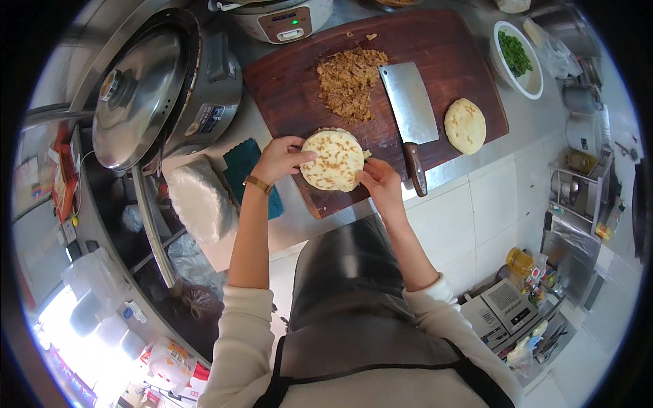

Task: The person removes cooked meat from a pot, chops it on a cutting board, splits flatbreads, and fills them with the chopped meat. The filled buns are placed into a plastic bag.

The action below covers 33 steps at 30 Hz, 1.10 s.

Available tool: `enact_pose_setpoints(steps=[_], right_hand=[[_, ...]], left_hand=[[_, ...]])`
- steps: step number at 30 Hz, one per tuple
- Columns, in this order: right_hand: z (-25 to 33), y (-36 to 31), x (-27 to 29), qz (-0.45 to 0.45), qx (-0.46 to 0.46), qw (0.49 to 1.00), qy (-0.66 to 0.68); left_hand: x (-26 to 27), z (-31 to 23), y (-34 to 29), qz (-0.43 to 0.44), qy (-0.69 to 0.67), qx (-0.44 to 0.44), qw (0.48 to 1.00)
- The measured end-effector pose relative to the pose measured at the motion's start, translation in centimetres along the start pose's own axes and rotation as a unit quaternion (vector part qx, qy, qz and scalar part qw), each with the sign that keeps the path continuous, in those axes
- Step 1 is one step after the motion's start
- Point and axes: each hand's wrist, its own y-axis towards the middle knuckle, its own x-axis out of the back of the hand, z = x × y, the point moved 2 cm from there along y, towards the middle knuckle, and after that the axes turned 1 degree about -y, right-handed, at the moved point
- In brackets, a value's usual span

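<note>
Between both hands I hold a round, browned flatbread (331,160) over the near edge of the dark wooden cutting board (445,58). A bit of filling shows at its right edge. My left hand (284,159) grips its left rim, thumb on top. My right hand (379,181) pinches its lower right rim. Chopped brown meat (350,81) lies in a pile just beyond the bread. To the right rests a cleaver (411,109), blade away from me and wooden handle toward me. A second flatbread (465,126) lies flat at the board's right side.
A white bowl of chopped green herbs (514,54) stands right of the board. At the left are a large lidded pot (146,95), a plastic-wrapped bundle (202,197) and a dark green cloth (245,173). A rice cooker (282,22) sits behind the board.
</note>
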Motion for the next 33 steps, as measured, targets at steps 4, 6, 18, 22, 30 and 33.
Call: enact_pose_setpoints(steps=[4,6,18,22,30,33], right_hand=[[0.3,-0.6,-0.7,-0.071,0.121,0.990,-0.024],[0.7,-1.0,-0.2,-0.085,0.109,0.990,-0.043],[6.7,9.5,3.6,-0.105,0.301,0.816,-0.482],[7.3,9.6,3.4,-0.096,0.310,0.802,-0.502],[6.7,4.0,2.4,0.191,0.251,0.921,-0.227],[5.6,3.6,3.6,0.124,0.184,0.952,-0.211]], left_hand=[[0.0,0.4,-0.3,-0.016,-0.021,0.023,0.999],[0.0,0.5,-0.6,-0.021,-0.029,0.017,0.999],[-12.9,-5.7,-2.2,-0.488,0.375,-0.069,0.786],[-13.6,-6.3,-1.9,-0.520,0.369,-0.060,0.768],[-11.5,-2.2,-9.8,-0.432,0.056,-0.095,0.895],[-11.0,-1.2,-9.3,-0.406,0.085,-0.169,0.894]])
